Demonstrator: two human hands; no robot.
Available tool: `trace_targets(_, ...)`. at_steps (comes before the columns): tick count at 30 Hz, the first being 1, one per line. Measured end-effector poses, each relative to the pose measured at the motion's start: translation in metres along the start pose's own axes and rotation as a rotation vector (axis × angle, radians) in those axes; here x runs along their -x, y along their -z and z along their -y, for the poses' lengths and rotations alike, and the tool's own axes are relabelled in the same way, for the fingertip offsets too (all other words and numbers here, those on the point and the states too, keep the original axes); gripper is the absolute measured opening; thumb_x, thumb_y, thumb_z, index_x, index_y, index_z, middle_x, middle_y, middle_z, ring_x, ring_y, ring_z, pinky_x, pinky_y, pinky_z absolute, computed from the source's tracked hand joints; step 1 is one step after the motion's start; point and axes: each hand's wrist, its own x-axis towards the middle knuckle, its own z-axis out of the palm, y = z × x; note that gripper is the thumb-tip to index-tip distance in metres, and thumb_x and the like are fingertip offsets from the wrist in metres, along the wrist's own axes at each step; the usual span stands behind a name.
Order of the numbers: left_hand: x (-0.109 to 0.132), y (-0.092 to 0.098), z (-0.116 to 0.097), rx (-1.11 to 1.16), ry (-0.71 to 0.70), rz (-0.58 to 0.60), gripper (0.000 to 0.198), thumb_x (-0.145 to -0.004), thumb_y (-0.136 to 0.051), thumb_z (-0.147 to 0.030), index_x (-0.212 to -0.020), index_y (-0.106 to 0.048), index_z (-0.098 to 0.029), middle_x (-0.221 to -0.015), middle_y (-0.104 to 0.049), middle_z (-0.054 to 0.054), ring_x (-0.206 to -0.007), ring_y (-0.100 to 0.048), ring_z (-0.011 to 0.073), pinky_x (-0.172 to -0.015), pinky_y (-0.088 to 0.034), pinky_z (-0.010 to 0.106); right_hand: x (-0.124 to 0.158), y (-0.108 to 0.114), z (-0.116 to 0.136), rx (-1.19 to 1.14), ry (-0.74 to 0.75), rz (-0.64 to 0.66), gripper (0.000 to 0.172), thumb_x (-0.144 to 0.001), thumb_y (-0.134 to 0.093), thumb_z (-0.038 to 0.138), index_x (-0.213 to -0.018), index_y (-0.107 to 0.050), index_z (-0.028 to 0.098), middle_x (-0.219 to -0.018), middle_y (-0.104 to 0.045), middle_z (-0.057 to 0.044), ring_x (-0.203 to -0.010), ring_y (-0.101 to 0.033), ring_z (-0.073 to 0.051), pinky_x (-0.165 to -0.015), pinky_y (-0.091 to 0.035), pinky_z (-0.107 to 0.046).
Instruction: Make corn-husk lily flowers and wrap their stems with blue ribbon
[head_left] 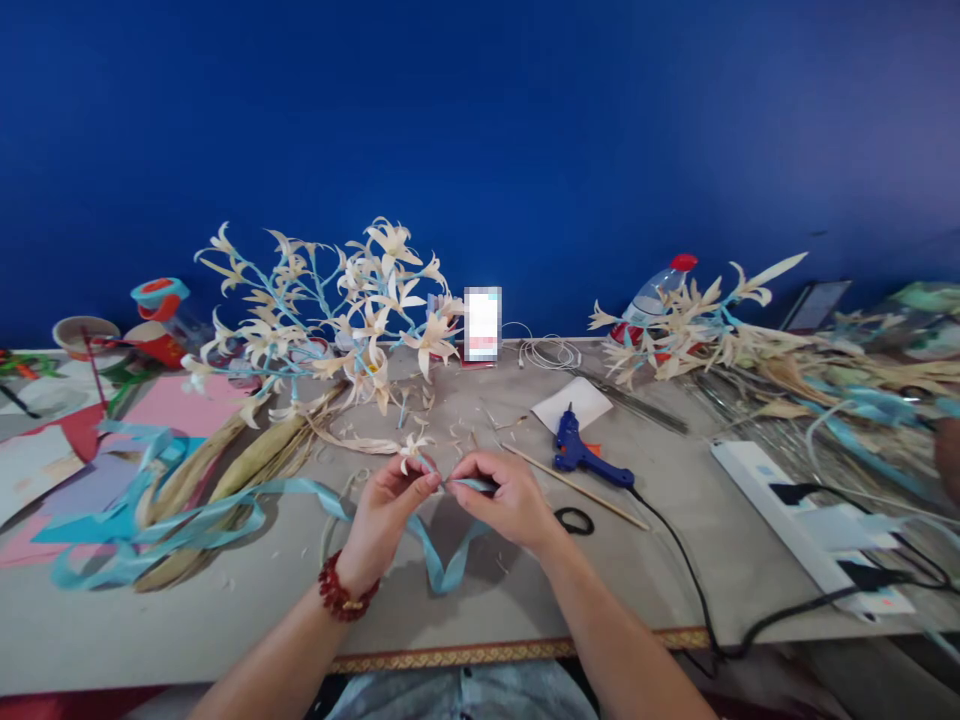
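Observation:
My left hand (386, 515) pinches the stem of a small cream husk flower (412, 448) just above the table. My right hand (501, 497) is closed on a light blue ribbon (442, 565) at the same stem, the fingertips of both hands nearly touching. The ribbon loops down between my wrists and trails away to the left across the grey table (247, 620). A red bead bracelet (341, 597) circles my left wrist.
A finished branch of cream flowers (337, 300) on blue stems lies behind my hands, another flower bunch (690, 310) at right. A blue glue gun (585, 455), black scissors (574, 520), a thin wooden stick (577, 487) and a white power strip (810, 530) lie right. Coloured paper sheets (67, 470) cover the left.

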Motion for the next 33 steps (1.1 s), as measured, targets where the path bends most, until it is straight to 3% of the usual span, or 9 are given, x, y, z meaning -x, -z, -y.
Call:
trace_targets(3, -0.001, 0.001, 0.003, -0.004, -0.03, -0.028, 0.01, -0.073, -0.075, -0.02, -0.074, -0.066, -0.017, -0.075, -0.063, -0.002, -0.073, -0.054, 0.0105, -0.072, -0.043, 0.021, 0.001, 0.001, 0.001, 0.115, 0.131, -0.009, 0.009, -0.083, -0.058, 0.022, -0.079, -0.065, 0.019, -0.07, -0.067, 0.001, -0.063, -0.058, -0.012, -0.059, -0.041, -0.022)
trace_targets(9, 0.0, 0.002, 0.009, 0.062, -0.087, -0.112, 0.009, -0.072, -0.076, -0.021, -0.076, -0.069, -0.018, -0.076, -0.066, -0.001, -0.073, -0.057, 0.0108, -0.073, -0.045, 0.021, 0.009, -0.006, -0.001, 0.348, 0.424, -0.148, 0.005, -0.084, -0.058, 0.02, -0.087, -0.062, 0.021, -0.075, -0.071, -0.002, -0.066, -0.062, -0.015, -0.063, -0.043, -0.026)
trace_targets(15, 0.003, -0.004, 0.009, 0.152, -0.092, -0.192, 0.01, -0.071, -0.077, -0.021, -0.075, -0.068, -0.018, -0.076, -0.068, -0.002, -0.074, -0.059, 0.0097, -0.073, -0.046, 0.02, 0.017, -0.014, -0.002, 0.475, 0.649, -0.158, 0.009, -0.088, -0.053, 0.02, -0.094, -0.059, 0.019, -0.073, -0.068, -0.004, -0.068, -0.062, -0.017, -0.062, -0.043, -0.027)
trace_targets(21, 0.005, -0.008, 0.009, 0.166, -0.098, -0.208, 0.013, -0.068, -0.079, -0.021, -0.071, -0.066, -0.018, -0.074, -0.068, -0.001, -0.073, -0.06, 0.0104, -0.074, -0.046, 0.021, 0.018, -0.014, 0.002, 0.549, 0.714, -0.137, 0.012, -0.091, -0.051, 0.024, -0.096, -0.06, 0.018, -0.072, -0.067, -0.004, -0.066, -0.059, -0.016, -0.059, -0.041, -0.028)
trace_targets(27, 0.008, -0.012, 0.004, 0.231, 0.013, -0.272, 0.017, -0.066, -0.081, -0.021, -0.074, -0.066, -0.018, -0.073, -0.067, -0.003, -0.069, -0.059, 0.0081, -0.068, -0.046, 0.017, 0.016, -0.016, 0.01, 0.684, 0.671, -0.054, 0.014, -0.091, -0.052, 0.025, -0.082, -0.06, 0.018, -0.065, -0.063, -0.002, -0.059, -0.055, -0.015, -0.053, -0.034, -0.028)
trace_targets(31, 0.008, -0.013, 0.0, 0.243, 0.002, -0.291, 0.016, -0.066, -0.081, -0.02, -0.074, -0.067, -0.018, -0.073, -0.067, -0.003, -0.07, -0.06, 0.0074, -0.069, -0.046, 0.016, 0.017, -0.011, 0.02, 0.516, 0.65, 0.0, 0.031, -0.088, -0.056, 0.049, -0.083, -0.061, 0.019, -0.068, -0.064, -0.003, -0.062, -0.055, -0.016, -0.055, -0.037, -0.028)
trace_targets(33, 0.009, -0.013, -0.001, 0.243, -0.012, -0.289, 0.016, -0.066, -0.081, -0.021, -0.073, -0.067, -0.018, -0.074, -0.068, -0.003, -0.071, -0.06, 0.0075, -0.07, -0.046, 0.016, 0.018, -0.006, 0.025, 0.423, 0.558, -0.071, 0.025, -0.091, -0.054, 0.043, -0.088, -0.062, 0.019, -0.072, -0.066, -0.003, -0.063, -0.056, -0.016, -0.059, -0.04, -0.028)
